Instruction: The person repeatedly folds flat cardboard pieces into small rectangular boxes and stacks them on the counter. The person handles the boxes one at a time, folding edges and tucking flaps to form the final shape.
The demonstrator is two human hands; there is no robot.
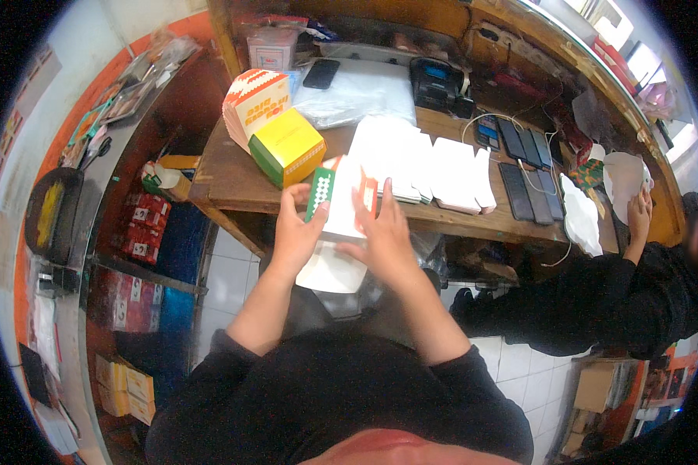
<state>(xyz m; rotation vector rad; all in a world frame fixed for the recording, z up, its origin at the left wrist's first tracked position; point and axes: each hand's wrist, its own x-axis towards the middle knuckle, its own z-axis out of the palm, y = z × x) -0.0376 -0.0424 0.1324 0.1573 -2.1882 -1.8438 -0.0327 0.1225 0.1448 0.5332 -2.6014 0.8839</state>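
Note:
Between my hands is a partly folded paper food box (341, 221). Its white inside faces up, with a green patterned side panel on the left and an orange one on the right. A white flap (332, 271) hangs toward me. My left hand (296, 232) grips the green side, thumb on the panel. Pressed against the orange side is my right hand (384, 236), its fingers bent over the edge. Just beyond, a folded yellow and green box (295, 143) leans by a stack of orange-and-white boxes (256, 101). Flat white box blanks (384, 147) lie close to my right fingers.
Another pile of white blanks (454, 174) sits on the wooden table (225, 174). Several phones (526, 194) with cables lie to the right, and a black printer (438, 81) stands behind. At far right, a co-worker's hand (638, 213) holds a white piece.

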